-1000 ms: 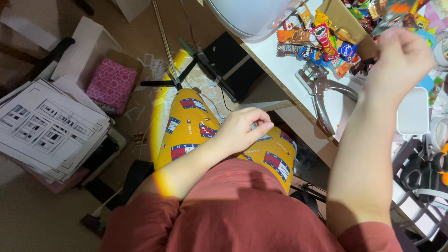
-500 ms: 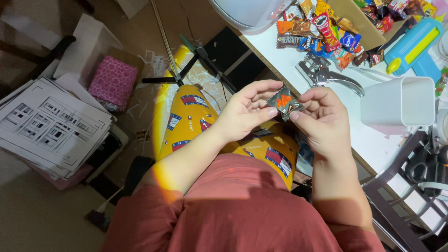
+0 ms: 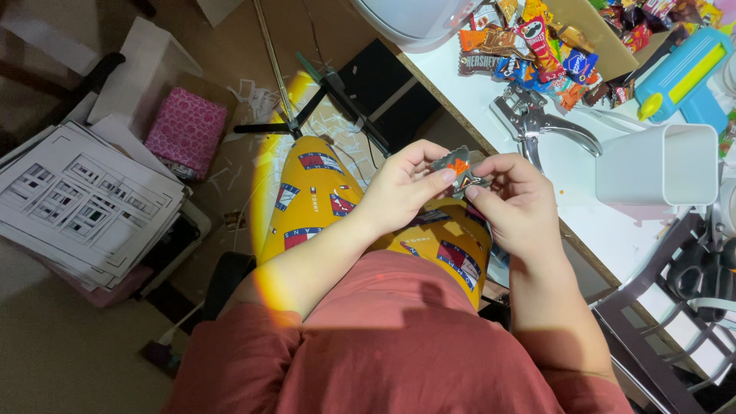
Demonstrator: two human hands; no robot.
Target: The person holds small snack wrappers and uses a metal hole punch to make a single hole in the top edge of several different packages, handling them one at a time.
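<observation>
A small candy wrapper (image 3: 458, 169), orange and dark with a silvery edge, is held between both hands over my lap. My left hand (image 3: 405, 186) pinches its left side with thumb and fingers. My right hand (image 3: 515, 201) grips its right side with the fingertips. Both hands hover above my yellow patterned trousers (image 3: 314, 201), just in front of the white table edge (image 3: 537, 192). A pile of wrapped candies (image 3: 537, 50) lies on the table beyond my hands.
On the table stand a white square cup (image 3: 658, 162), a metal hole punch (image 3: 540, 126) and a blue and yellow tool (image 3: 682, 73). A stack of printed sheets (image 3: 80, 203) and a pink patterned box (image 3: 186, 132) lie on the floor to the left.
A second ago my right hand reached up to the candy pile while my left rested on my lap. It came back with a candy, and both hands hold it now.
</observation>
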